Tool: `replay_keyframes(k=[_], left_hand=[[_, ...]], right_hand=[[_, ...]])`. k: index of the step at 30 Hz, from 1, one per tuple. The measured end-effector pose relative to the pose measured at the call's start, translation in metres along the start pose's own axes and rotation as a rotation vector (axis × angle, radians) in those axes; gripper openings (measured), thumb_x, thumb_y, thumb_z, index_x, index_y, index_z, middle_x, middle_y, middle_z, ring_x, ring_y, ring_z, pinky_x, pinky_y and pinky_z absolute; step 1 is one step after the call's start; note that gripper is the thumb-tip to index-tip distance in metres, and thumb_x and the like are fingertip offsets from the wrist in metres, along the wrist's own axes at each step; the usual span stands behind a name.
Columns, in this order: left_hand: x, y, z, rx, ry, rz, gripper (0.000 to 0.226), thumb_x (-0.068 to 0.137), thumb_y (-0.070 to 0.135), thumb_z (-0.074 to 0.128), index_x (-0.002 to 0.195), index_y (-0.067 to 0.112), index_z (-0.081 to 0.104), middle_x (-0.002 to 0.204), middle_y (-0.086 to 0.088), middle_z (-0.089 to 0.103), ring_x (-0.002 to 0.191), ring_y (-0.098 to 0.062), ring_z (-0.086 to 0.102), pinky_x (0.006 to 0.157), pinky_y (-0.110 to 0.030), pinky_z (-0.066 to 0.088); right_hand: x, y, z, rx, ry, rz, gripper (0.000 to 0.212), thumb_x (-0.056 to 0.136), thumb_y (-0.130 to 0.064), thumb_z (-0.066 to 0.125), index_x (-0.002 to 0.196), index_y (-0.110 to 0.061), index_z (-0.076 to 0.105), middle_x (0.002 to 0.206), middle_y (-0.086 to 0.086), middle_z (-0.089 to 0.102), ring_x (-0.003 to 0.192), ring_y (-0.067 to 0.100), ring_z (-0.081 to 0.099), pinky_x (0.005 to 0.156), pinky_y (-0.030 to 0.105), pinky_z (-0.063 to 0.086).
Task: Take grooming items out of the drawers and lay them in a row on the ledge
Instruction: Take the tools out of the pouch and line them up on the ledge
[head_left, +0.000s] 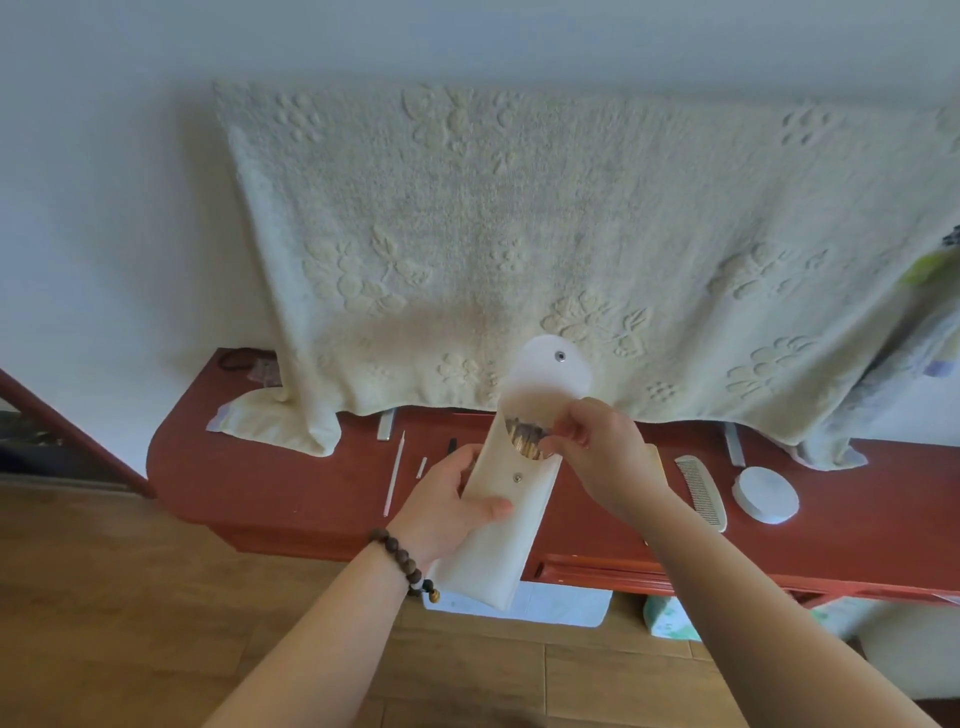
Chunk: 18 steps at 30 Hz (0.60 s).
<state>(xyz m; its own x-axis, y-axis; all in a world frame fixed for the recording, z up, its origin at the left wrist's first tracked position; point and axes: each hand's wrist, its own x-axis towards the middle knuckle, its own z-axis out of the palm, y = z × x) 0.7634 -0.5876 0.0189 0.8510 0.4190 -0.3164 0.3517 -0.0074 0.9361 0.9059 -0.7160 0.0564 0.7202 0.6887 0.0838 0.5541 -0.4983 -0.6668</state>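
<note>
left hand (451, 501) grips the white snap pouch (511, 499) above the red ledge (291, 483), flap open, so right hand (597, 452) can pinch the wooden comb (527, 441) inside.

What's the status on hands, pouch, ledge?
Left hand grips white pouch, flap open. Right hand pinching wooden sticks at its mouth. Comb on ledge.

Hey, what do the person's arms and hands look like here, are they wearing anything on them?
Both forearms are bare, with no sleeves in view. The left hand has a bracelet of dark brown round beads around the wrist, ending in a pale bead and a small darker charm. The right hand and its wrist carry nothing: no rings, watch or gloves can be seen on either hand.
</note>
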Motion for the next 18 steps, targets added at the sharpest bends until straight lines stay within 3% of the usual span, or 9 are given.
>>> replay_keyframes(k=[5, 9, 13, 16, 18], left_hand=[[0.004, 0.000, -0.003, 0.071, -0.012, -0.023, 0.041, 0.079, 0.014, 0.074, 0.110, 0.034, 0.057, 0.106, 0.008, 0.069, 0.097, -0.015, 0.067, 0.089, -0.046, 0.054], [0.004, -0.003, 0.001, 0.047, -0.005, -0.041, 0.043, 0.079, 0.010, 0.074, 0.111, 0.033, 0.057, 0.106, 0.008, 0.069, 0.096, -0.014, 0.068, 0.089, -0.045, 0.055], [0.007, -0.006, 0.006, 0.017, 0.015, -0.048, 0.044, 0.076, 0.013, 0.076, 0.111, 0.032, 0.058, 0.105, 0.004, 0.070, 0.095, -0.017, 0.068, 0.088, -0.046, 0.055], [0.009, -0.009, 0.009, 0.003, 0.015, -0.062, 0.045, 0.074, 0.015, 0.076, 0.112, 0.032, 0.059, 0.106, 0.004, 0.070, 0.096, -0.018, 0.069, 0.088, -0.047, 0.055], [0.008, -0.012, 0.010, 0.010, 0.024, -0.068, 0.044, 0.077, 0.014, 0.075, 0.112, 0.032, 0.058, 0.106, 0.006, 0.070, 0.096, -0.016, 0.068, 0.089, -0.046, 0.055]], right_hand=[[0.018, 0.010, -0.007, 0.126, 0.064, 0.047, 0.015, 0.083, -0.015, 0.067, 0.074, -0.011, 0.056, 0.066, -0.002, 0.054, 0.060, 0.012, 0.048, 0.054, 0.020, 0.034], [0.033, 0.017, -0.014, 0.293, 0.205, 0.125, 0.012, 0.090, -0.017, 0.060, 0.082, -0.014, 0.051, 0.072, 0.011, 0.066, 0.068, 0.027, 0.064, 0.064, 0.039, 0.055], [0.034, 0.013, -0.016, 0.706, 0.141, 0.265, 0.016, 0.087, -0.006, 0.065, 0.097, -0.009, 0.054, 0.080, 0.016, 0.072, 0.076, 0.026, 0.071, 0.068, 0.037, 0.060], [0.039, 0.015, -0.022, 0.817, 0.095, 0.304, 0.022, 0.083, 0.000, 0.068, 0.101, -0.005, 0.058, 0.082, 0.015, 0.072, 0.078, 0.025, 0.071, 0.074, 0.037, 0.060], [0.049, 0.018, -0.031, 0.882, 0.175, 0.322, 0.017, 0.083, 0.003, 0.066, 0.097, -0.003, 0.058, 0.081, 0.015, 0.070, 0.072, 0.023, 0.070, 0.072, 0.036, 0.060]])
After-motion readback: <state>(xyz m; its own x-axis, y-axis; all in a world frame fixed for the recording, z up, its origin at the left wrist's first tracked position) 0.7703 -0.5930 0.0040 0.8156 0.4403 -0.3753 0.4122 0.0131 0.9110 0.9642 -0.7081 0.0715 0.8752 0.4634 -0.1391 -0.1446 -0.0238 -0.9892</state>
